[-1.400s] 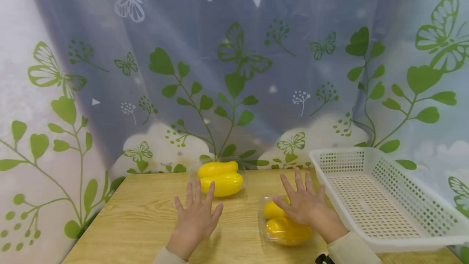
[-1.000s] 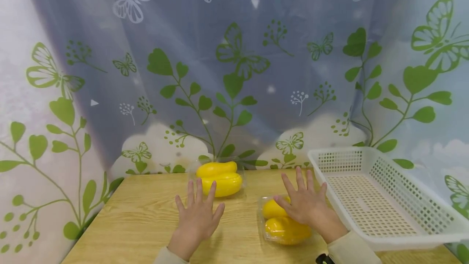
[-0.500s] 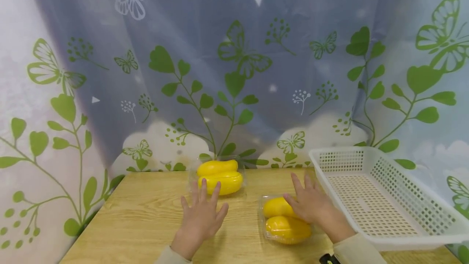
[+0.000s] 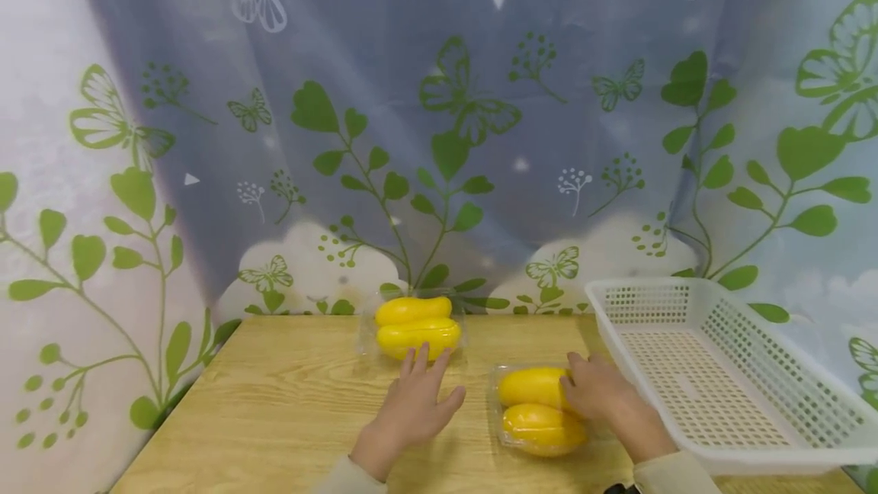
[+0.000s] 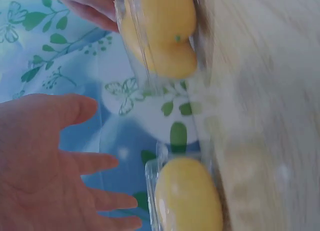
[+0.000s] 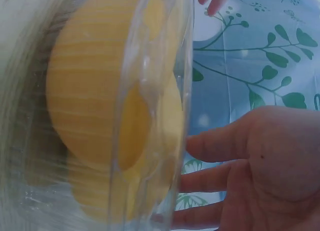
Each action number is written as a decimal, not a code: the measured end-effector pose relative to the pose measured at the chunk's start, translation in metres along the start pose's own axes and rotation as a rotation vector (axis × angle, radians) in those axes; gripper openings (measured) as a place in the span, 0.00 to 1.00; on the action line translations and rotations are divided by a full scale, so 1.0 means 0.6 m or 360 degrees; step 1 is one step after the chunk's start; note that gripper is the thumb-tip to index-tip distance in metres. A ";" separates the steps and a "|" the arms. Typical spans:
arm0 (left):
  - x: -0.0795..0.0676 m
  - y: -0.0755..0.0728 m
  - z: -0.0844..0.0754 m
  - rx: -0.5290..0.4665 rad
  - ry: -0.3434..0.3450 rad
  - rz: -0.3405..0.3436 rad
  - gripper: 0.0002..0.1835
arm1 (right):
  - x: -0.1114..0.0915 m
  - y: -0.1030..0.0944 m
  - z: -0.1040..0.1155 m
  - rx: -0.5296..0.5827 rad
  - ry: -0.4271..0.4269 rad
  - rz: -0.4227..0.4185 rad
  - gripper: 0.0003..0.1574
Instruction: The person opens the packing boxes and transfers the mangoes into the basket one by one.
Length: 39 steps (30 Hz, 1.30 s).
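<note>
Head view: two clear packs on the wood-grain tabletop [image 4: 274,418], each with a pair of yellow fruits. The near clear pack [image 4: 498,421] sits right of centre, its near yellow fruits [image 4: 545,427] lying one behind the other. The far clear pack [image 4: 366,341] stands to its left, by the printed cloth [image 4: 480,197] at the back, its far yellow fruits [image 4: 418,337] laid the same way. A white slatted basket [image 4: 789,450] stands at the right; this view alone shows it whole.

My left hand [image 4: 415,404] has its fingers spread, thumb out to the right. From the head, its fingertips overlap the near edge of the far clear pack. The left wrist view instead gives the palm and thumb side, with the fingertips just beside the pack's wall; contact I cannot tell. The same view brings out a small green spot on the end of a fruit in the near clear pack, too small to read from the head.

My right hand [image 4: 604,391] is at the right end of the near clear pack. The head view shows mostly its back. The right wrist view shows thumb and fingers fairly straight and parted, tips at the clear edge; how firmly they press, I cannot tell. That view also shows fine parallel lines across the fruit, and left-hand fingertips at its top.
</note>
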<state>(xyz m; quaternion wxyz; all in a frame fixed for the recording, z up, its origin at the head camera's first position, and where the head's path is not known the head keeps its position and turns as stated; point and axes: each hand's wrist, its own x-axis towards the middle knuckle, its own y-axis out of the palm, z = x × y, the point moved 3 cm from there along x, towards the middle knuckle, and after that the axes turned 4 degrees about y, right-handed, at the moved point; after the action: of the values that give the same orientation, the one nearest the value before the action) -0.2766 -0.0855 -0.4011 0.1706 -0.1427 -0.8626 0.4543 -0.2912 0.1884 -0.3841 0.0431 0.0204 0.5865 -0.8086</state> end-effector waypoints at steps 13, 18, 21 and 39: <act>0.016 0.033 -0.013 -0.0313 0.0056 0.0035 0.33 | 0.003 0.001 -0.008 0.0136 -0.0065 0.0067 0.41; 0.013 0.039 -0.010 -0.0303 0.0059 0.0017 0.32 | 0.003 0.004 0.004 0.0136 -0.0085 0.0119 0.43; 0.012 0.040 -0.006 -0.0294 0.0061 0.0011 0.32 | 0.004 0.007 0.010 0.0137 -0.0067 0.0157 0.43; 0.002 0.027 0.014 -0.0355 0.0064 -0.0034 0.28 | 0.006 0.019 0.045 0.0276 -0.0022 0.0217 0.44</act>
<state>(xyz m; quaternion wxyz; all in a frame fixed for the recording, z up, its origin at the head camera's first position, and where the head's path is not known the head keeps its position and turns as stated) -0.2796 -0.0825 -0.4186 0.1757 -0.1608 -0.9057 0.3506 -0.2930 0.1591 -0.3870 0.1003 0.0582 0.5112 -0.8516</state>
